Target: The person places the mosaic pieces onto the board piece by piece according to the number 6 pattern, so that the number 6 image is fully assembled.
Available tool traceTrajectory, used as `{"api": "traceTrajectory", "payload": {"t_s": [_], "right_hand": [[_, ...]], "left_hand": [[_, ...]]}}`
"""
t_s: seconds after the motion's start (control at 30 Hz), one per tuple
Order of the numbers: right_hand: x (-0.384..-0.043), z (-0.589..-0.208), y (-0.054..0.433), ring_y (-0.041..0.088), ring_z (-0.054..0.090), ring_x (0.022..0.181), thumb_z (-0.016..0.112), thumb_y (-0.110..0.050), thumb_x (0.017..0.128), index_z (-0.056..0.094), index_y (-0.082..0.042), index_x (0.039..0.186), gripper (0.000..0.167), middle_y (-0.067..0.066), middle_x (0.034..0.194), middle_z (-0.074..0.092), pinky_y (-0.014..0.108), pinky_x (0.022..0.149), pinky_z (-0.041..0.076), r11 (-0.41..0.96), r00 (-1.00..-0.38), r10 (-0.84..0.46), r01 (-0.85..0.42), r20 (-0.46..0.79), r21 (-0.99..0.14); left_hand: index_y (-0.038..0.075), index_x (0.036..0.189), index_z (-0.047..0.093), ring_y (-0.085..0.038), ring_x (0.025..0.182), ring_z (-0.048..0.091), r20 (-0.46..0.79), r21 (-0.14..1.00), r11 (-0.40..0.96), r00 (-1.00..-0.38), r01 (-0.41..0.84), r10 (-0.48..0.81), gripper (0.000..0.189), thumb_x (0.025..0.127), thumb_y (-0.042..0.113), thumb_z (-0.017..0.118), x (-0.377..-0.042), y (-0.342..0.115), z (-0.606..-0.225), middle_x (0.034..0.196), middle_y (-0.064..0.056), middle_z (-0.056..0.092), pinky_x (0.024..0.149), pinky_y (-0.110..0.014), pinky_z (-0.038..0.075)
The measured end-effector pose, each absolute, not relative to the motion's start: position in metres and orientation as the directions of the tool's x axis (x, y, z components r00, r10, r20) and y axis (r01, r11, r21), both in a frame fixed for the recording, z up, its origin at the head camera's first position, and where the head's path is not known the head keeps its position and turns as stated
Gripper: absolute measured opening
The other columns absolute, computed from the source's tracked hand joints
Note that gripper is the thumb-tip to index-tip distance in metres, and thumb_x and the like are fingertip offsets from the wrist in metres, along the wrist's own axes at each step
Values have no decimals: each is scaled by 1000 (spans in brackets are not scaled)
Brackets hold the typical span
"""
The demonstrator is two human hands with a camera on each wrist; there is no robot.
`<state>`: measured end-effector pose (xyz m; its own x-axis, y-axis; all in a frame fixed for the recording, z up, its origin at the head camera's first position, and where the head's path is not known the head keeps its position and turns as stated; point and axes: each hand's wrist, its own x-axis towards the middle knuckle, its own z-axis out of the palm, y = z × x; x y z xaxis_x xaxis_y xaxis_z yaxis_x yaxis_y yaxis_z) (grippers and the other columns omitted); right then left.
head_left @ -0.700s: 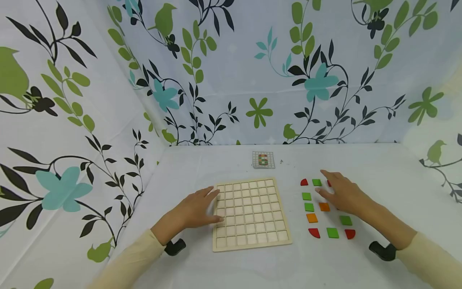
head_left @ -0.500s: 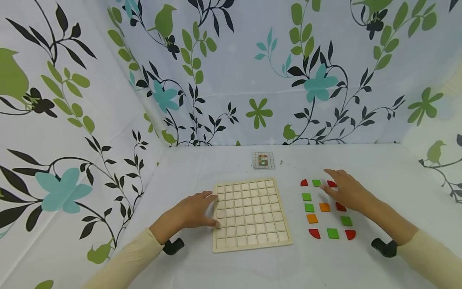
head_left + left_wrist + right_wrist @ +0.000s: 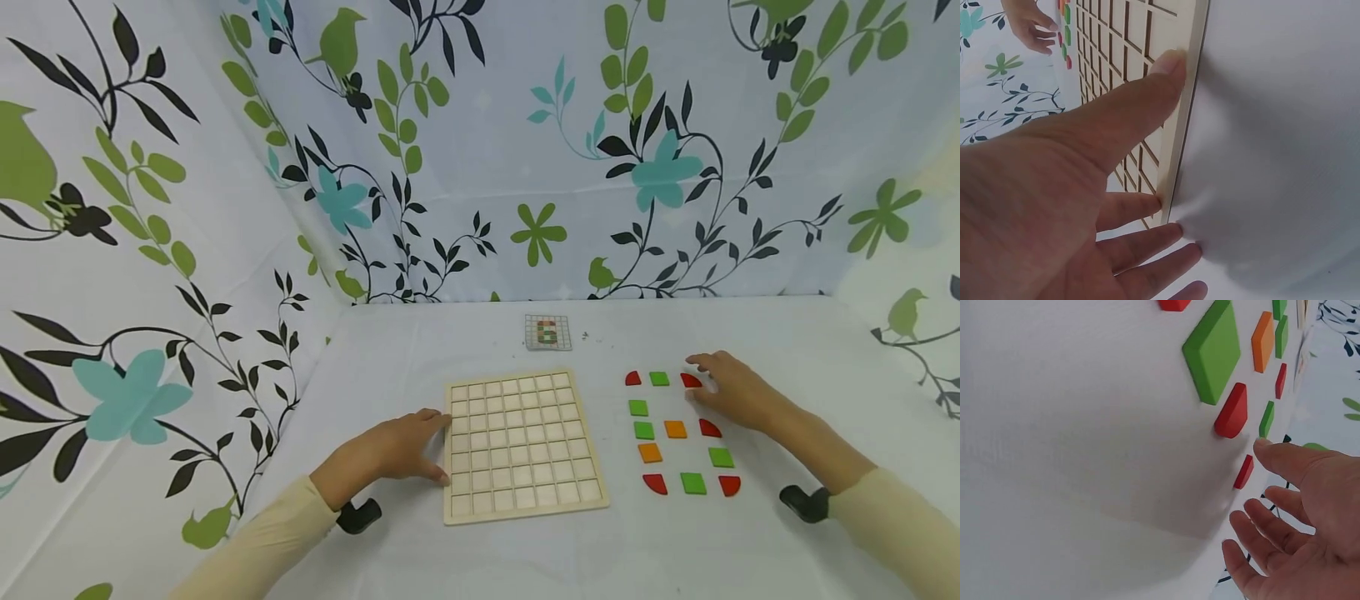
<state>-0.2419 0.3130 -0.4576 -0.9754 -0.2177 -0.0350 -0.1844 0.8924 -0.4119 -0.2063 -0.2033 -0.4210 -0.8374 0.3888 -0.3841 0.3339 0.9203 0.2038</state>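
Observation:
A pale wooden grid board [image 3: 521,450] lies on the white cloth. Along its left edge rests my left hand [image 3: 393,447]; in the left wrist view the thumb [image 3: 1141,100] lies on the board's rim and the fingers spread beside the edge, relaxed. My right hand [image 3: 735,396] hovers at the far right corner of the coloured pieces, fingers loosely bent around a red quarter-round piece [image 3: 691,381]. In the right wrist view, that red piece [image 3: 1244,472] sits just left of the thumb, with a gap between, and nothing is in the hand.
Right of the board lie flat pieces: green squares [image 3: 693,483], orange squares [image 3: 676,429] and red quarter-rounds [image 3: 655,484]. Behind the board is a small grid card [image 3: 547,332] with a coloured pattern. A leaf-printed cloth [image 3: 480,217] hangs at the back and left.
My right hand has shifted right, uncovering the red pieces beneath it, and its fingers have bent a little more. My left fingertips have slid slightly left, from over the board to its edge.

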Motion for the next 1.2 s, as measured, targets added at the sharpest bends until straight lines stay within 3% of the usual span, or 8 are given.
{"api": "traceTrajectory", "payload": {"t_s": [0.3, 0.63, 1.2], "right_hand": [[-251, -466, 322, 46, 60, 109, 75, -15, 97, 53, 7, 142, 55, 33, 123, 61, 61, 96, 56, 868, -978, -202, -155, -50, -472], [-250, -474, 323, 41, 58, 107, 69, -10, 100, 64, 5, 129, 34, 27, 117, 63, 59, 95, 57, 832, -983, -183, -151, -7, -534], [-252, -479, 322, 37, 60, 103, 70, -9, 101, 64, 9, 125, 31, 22, 111, 67, 56, 94, 58, 821, -983, -179, -166, 31, -546]], "left_hand": [[7, 161, 42, -36, 153, 40, -388, 248, 915, -833, 318, 395, 100, 83, 50, 89, -202, -204, -422, 166, -16, 39, 121, -52, 39], [5, 161, 40, -37, 152, 37, -347, 297, 898, -839, 325, 419, 99, 85, 46, 88, -200, -206, -428, 164, -17, 38, 119, -53, 41], [5, 161, 40, -38, 153, 35, -345, 299, 898, -841, 323, 417, 98, 86, 46, 88, -200, -207, -430, 165, -18, 38, 119, -54, 40]]}}
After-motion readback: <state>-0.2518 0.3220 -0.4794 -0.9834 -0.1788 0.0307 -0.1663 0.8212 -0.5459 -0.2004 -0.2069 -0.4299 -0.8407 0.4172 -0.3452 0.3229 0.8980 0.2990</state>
